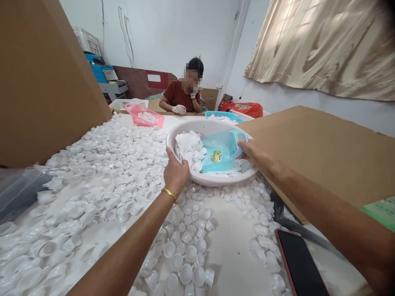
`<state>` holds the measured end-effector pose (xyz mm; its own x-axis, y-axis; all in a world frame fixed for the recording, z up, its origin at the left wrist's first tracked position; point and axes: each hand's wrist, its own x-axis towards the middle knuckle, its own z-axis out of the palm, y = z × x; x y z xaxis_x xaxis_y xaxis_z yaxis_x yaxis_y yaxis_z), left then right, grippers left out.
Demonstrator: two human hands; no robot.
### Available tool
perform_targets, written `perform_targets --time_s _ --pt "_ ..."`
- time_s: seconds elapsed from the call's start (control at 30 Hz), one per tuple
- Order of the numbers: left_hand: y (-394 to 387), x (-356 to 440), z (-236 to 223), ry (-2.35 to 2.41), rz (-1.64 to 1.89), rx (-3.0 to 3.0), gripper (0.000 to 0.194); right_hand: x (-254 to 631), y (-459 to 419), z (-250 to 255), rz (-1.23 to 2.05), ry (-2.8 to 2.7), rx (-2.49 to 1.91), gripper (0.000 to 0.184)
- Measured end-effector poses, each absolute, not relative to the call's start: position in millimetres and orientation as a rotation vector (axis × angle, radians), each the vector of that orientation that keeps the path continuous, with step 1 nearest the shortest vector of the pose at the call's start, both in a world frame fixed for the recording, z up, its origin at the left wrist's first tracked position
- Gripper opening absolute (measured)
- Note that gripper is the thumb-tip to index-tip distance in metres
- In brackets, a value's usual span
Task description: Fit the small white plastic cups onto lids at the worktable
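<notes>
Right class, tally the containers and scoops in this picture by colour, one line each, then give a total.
White: 2, the basin gripped by the left hand, and a basket
Pink: 1, basket
Blue: 2, the scoop held by the right hand, and a basket
Total: 5

Bright, even daylight; soft shadows; wide-angle edge distortion.

Bare forearms; a seemingly gold bangle [170, 194] circles the left wrist.
</notes>
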<state>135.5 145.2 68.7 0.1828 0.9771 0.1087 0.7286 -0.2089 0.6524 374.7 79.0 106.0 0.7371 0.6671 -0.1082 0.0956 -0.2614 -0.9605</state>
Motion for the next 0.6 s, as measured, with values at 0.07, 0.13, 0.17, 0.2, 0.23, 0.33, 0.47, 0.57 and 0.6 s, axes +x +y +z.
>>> perform_targets --time_s 0.07,0.13,0.17,0.2,0.23,0.33,0.47,0.57,0.6 --pt "143 135 69 1.612 0.722 1.998 0.074 369 76 104 0.666 -0.588 -1.709 0.012" --pt "140 134 69 1.608 0.725 1.988 0.074 368 71 107 0.73 -0.581 -1.65 0.005" --pt "139 134 69 1.597 0.726 1.988 0.074 369 68 109 0.759 -0.571 -1.629 0.003" --pt "137 133 68 1.587 0.725 1.992 0.074 370 66 110 0.778 -0.558 -1.611 0.004" --pt "136 133 68 1.581 0.724 1.999 0.074 370 65 111 0.783 -0.539 -1.596 0.006" --pt "136 131 69 1.601 0.718 2.012 0.073 367 68 108 0.743 -0.463 -1.55 0.011" --pt "140 129 71 1.629 0.695 2.028 0.073 353 72 97 0.738 -0.381 -1.477 0.015" --pt "140 130 71 1.606 0.695 2.042 0.073 346 69 92 0.732 -0.326 -1.415 0.017" --pt "139 131 70 1.608 0.708 2.035 0.073 344 68 91 0.729 -0.334 -1.404 0.017"
